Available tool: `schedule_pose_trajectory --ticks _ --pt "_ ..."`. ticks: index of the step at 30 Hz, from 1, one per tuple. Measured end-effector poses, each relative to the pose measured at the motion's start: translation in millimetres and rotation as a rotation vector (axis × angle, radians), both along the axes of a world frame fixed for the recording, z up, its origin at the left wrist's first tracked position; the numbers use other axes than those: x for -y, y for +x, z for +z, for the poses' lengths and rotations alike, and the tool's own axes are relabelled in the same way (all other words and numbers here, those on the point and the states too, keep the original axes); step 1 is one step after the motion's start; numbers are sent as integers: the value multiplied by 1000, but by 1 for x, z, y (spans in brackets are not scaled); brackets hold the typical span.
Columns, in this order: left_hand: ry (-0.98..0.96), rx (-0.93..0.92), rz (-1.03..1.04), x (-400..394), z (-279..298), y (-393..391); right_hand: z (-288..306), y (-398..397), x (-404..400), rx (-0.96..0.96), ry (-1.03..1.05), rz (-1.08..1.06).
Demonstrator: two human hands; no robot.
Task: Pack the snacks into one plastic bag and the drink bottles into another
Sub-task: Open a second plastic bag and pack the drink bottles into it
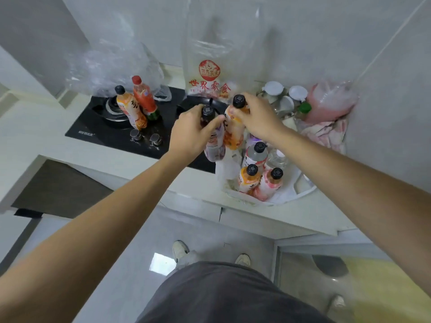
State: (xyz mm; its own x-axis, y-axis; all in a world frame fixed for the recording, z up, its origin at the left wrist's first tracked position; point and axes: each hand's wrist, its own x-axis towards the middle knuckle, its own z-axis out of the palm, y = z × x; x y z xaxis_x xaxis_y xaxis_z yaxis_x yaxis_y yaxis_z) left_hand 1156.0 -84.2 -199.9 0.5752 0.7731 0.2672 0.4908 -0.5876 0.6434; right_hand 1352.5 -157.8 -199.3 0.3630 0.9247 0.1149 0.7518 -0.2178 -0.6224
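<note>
Two hands (pixel 224 127), each gripping upright bottles (pixel 224 134), caps up

Stovetop (pixel 98 127): black. Standing bottles: one orange-and-white with black cap (pixel 130 108), one red-labelled with red cap (pixel 143 97). Upright bag (pixel 210 73): clear, red print.

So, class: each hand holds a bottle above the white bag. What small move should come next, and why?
Probably lower both bottles into the white bag. The left hand grips a dark-capped bottle and the right hand an orange one, both beside the bottles already standing in the bag. Two more wait on the stove.
</note>
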Motion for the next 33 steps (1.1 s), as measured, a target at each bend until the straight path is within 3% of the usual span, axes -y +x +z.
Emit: schedule_pose_trajectory --ticks 8,18,33 --pt "-7 -57 -14 43 -12 25 -9 14 30 11 1 13" --pt "-140 -128 8 58 -70 27 -43 23 19 -2 -180 47" --pt "-252 -96 -131 50 -116 30 -67 16 5 197 -356 25"
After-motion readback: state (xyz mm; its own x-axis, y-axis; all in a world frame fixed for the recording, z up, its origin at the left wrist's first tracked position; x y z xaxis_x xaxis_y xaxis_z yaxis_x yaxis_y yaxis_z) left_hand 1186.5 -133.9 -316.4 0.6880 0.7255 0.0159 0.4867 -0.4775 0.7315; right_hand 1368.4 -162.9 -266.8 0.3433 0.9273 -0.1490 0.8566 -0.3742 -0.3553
